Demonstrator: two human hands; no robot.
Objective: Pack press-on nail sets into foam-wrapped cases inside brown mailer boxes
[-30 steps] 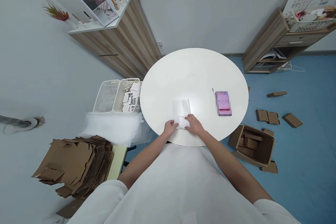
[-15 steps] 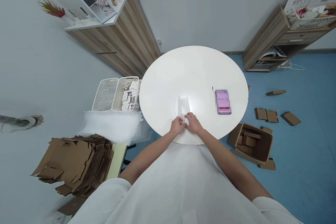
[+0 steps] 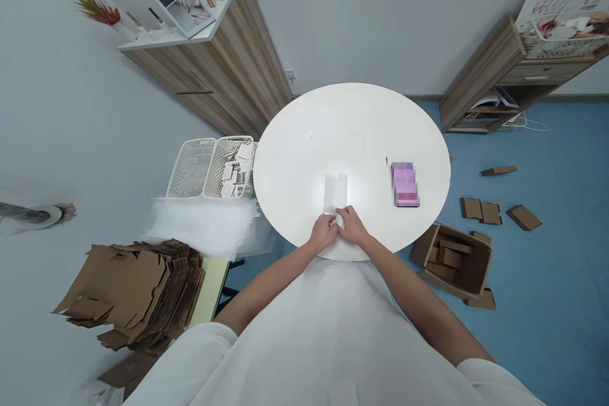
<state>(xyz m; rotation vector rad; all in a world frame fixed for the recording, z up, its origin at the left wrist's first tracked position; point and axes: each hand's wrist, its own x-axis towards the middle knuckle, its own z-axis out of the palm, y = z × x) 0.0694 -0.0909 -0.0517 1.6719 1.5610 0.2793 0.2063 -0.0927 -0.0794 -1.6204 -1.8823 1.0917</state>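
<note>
At the near edge of the round white table (image 3: 304, 120), a translucent white packing sheet (image 3: 335, 191) lies folded lengthwise into a narrow strip. My left hand (image 3: 324, 230) has its fingers curled on the left side of the strip's near end. From the right, my right hand (image 3: 351, 226) grips the same end, and the two hands almost meet. A bunched white part of the sheet shows between the fingers; whether anything is wrapped inside is hidden. To the right on the table is a purple-pink box-like item (image 3: 405, 184), its surface blurred out.
Left of the table are two white baskets (image 3: 209, 168), one holding small cards, a pile of white sheets (image 3: 204, 225) and stacked flat cardboard (image 3: 128, 295). An open carton (image 3: 457, 260) with small boxes stands at right on the blue floor. A wooden cabinet (image 3: 228, 76) stands behind left.
The sheet's far flaps have come closer together, lying straighter and flatter as a strip. Both hands have shifted slightly toward me, still on the near end.
</note>
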